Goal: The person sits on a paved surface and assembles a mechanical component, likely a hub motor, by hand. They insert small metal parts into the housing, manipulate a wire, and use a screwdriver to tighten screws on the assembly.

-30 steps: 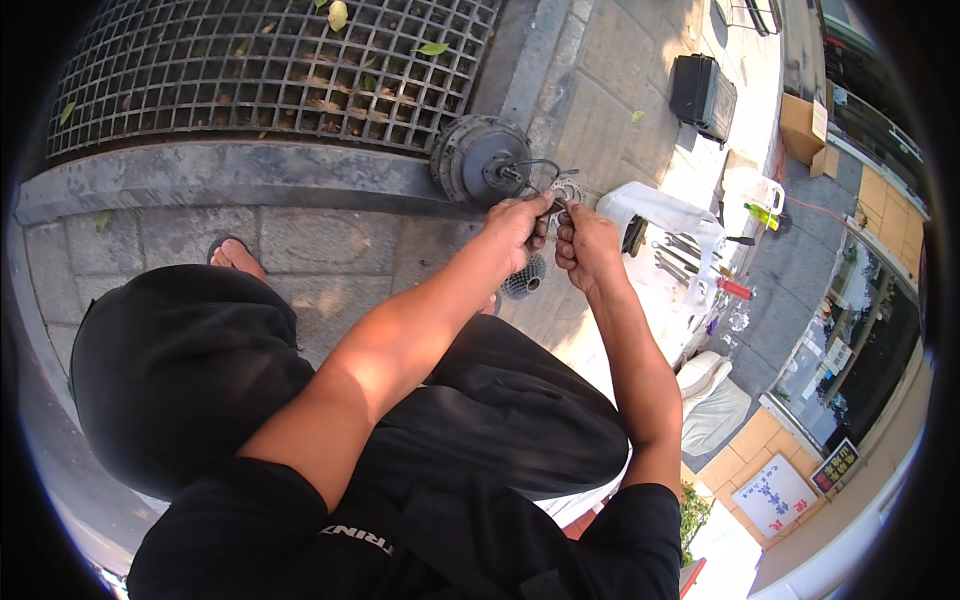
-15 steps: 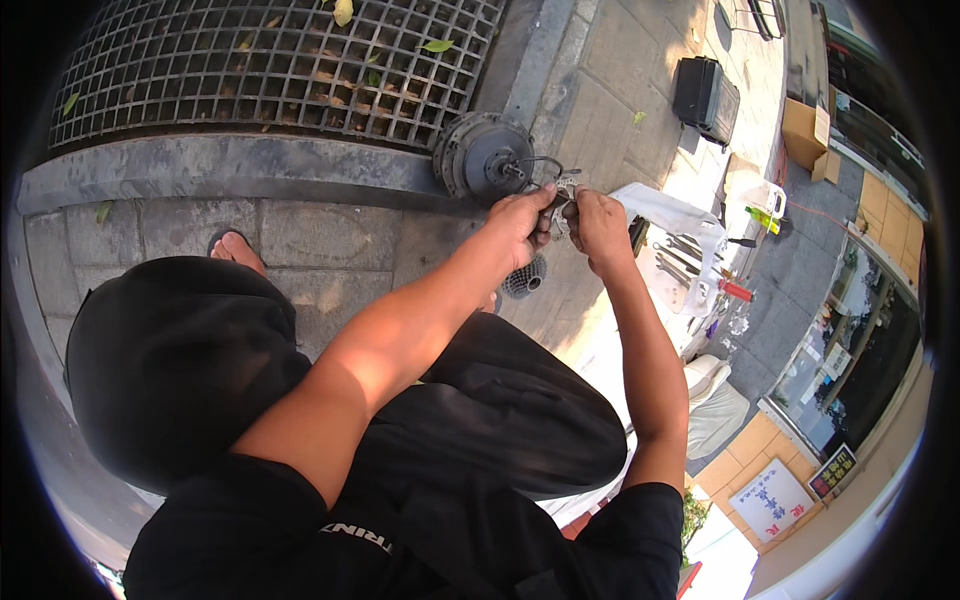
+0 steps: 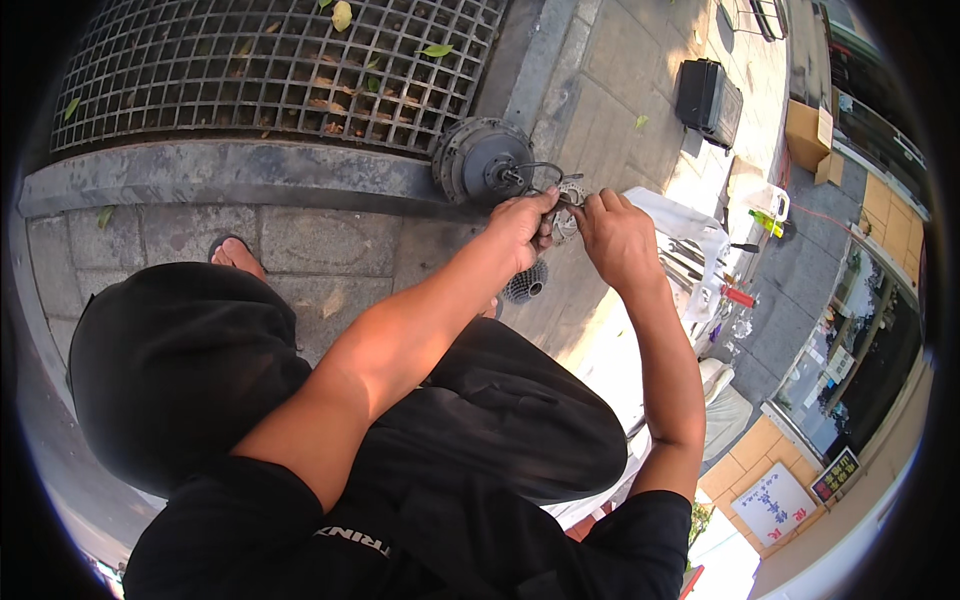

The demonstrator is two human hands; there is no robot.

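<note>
My left hand (image 3: 522,226) is closed on a silver disc brake rotor (image 3: 566,228), its thumb and fingers at the rotor's near-left side. On the rotor's other side my right hand (image 3: 616,236) is closed, with thumb and fingers pinched together at the rotor's face. Whatever sits in that pinch is too small to make out. Just beyond my left hand, a dark grey hub motor (image 3: 470,165) lies against the kerb, its axle and a black cable pointing toward the rotor. A cassette of sprockets (image 3: 526,284) is on the paving below my left hand.
A metal grating (image 3: 280,75) lies behind a stone kerb (image 3: 220,172). To my right, a white sheet (image 3: 668,212) bears several tools and a red-handled tool (image 3: 738,296). Farther off are a black box (image 3: 708,103), a cardboard box (image 3: 806,132) and a yellow-green bottle (image 3: 766,222).
My right hand has shifted slightly right, away from my left hand, and turned so its back shows more. More of the rotor now shows between them. My left hand has hardly moved.
</note>
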